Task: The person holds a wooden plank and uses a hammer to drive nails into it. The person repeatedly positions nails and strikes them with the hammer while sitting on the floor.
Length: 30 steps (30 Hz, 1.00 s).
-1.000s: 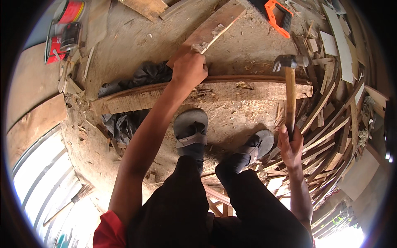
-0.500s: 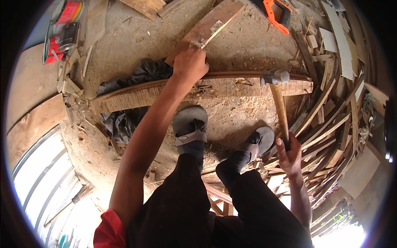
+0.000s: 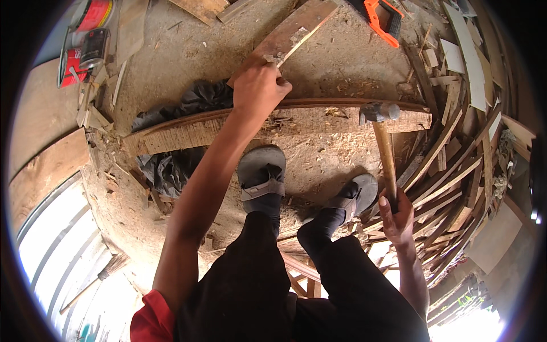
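My right hand (image 3: 397, 219) is wrapped round the lower handle of a hammer (image 3: 386, 154). The hammer's metal head overlaps the right end of a long rough wooden beam (image 3: 325, 121) lying across in front of my feet. My left hand (image 3: 260, 91) reaches over the beam, its fingers closed at the near end of a reddish-brown board (image 3: 296, 31). Small greyish bits (image 3: 297, 37) lie on that board, some right by the fingertips. Whatever the left fingers pinch is hidden.
Black crumpled plastic (image 3: 208, 96) lies under the beam's left part. An orange-handled saw (image 3: 383, 25) is at the far right. Scrap wood strips (image 3: 456, 176) pile up along the right. Cans (image 3: 94, 48) stand at the far left. My sandalled feet (image 3: 262, 174) are close behind the beam.
My left hand has shifted slightly, its thumb side turning a little to the right. The hammer has dipped a little toward me, still in my right hand.
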### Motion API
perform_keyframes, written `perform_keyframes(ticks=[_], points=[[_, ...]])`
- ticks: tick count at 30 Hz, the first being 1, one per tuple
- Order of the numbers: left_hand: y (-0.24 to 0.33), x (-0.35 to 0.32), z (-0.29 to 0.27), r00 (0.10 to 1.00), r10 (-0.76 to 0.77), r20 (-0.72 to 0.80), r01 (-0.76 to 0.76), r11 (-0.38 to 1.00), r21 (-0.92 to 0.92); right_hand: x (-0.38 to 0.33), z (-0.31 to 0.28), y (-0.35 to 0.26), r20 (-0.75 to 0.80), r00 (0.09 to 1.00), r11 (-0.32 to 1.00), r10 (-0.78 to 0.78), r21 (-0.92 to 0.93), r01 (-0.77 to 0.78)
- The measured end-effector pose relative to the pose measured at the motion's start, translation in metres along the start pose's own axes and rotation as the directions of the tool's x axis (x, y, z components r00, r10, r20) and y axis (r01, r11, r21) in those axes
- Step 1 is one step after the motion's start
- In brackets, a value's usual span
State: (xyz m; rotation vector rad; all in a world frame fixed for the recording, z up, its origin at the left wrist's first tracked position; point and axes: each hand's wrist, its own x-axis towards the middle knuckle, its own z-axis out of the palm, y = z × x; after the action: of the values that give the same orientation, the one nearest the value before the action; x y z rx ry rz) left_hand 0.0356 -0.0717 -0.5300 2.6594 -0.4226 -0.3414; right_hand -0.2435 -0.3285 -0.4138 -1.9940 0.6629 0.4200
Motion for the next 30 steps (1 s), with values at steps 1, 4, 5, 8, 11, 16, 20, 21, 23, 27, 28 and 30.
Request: perform_keyframes(ticks=[1,4,5,8,11,16,20,21,23,27,28,30], points=[[-0.002,-0.003,-0.001,0.997,0.017,-0.073,-0.022,0.998,-0.065,0.0,0.0,-0.002,-0.007,1.0,1.0,-0.006,0.002,0.006],[-0.012,-0.01,-0.008,0.968,0.013,-0.251,-0.092,0.947,-0.306,-0.001,-0.002,-0.001,0.017,0.999,0.999,0.038,0.023,-0.039],[-0.014,-0.011,-0.011,0.959,-0.016,-0.282,-0.108,0.902,-0.419,-0.001,-0.002,-0.001,0.018,0.999,0.999,0.044,0.02,-0.044],[-0.022,-0.013,-0.016,0.973,-0.13,-0.192,-0.075,0.607,-0.791,-0.003,-0.002,0.003,0.023,0.998,0.998,0.053,0.013,-0.054],[-0.015,-0.016,-0.025,0.975,-0.221,-0.015,0.027,0.183,-0.983,-0.003,-0.001,0.007,0.025,0.998,0.999,0.049,0.005,-0.05],[-0.029,-0.018,-0.013,0.99,-0.138,0.037,0.096,0.446,-0.89,-0.002,0.001,0.0,0.025,0.999,0.999,0.044,-0.013,-0.044],[-0.032,0.0,-0.023,0.937,0.343,-0.066,-0.339,0.848,-0.408,-0.002,0.0,-0.001,0.009,1.0,1.0,-0.009,0.003,0.009],[-0.036,0.008,-0.019,0.898,0.438,-0.036,-0.435,0.872,-0.224,-0.001,-0.001,-0.004,0.012,1.0,1.0,0.011,0.005,-0.011],[-0.026,0.021,-0.014,0.83,0.543,0.128,-0.535,0.84,-0.093,0.0,-0.001,-0.01,0.015,0.998,0.998,0.054,0.012,-0.054],[0.001,0.027,0.004,0.827,0.447,0.34,-0.498,0.864,0.075,-0.002,-0.001,-0.002,0.026,0.998,0.998,0.059,0.008,-0.059],[0.002,0.027,0.011,0.839,0.415,0.352,-0.47,0.878,0.086,-0.001,0.001,-0.005,0.023,0.998,0.998,0.061,0.022,-0.061],[0.001,0.031,0.019,0.836,0.426,0.346,-0.459,0.888,0.017,-0.003,0.003,-0.006,0.017,0.997,0.997,0.069,0.024,-0.069]])
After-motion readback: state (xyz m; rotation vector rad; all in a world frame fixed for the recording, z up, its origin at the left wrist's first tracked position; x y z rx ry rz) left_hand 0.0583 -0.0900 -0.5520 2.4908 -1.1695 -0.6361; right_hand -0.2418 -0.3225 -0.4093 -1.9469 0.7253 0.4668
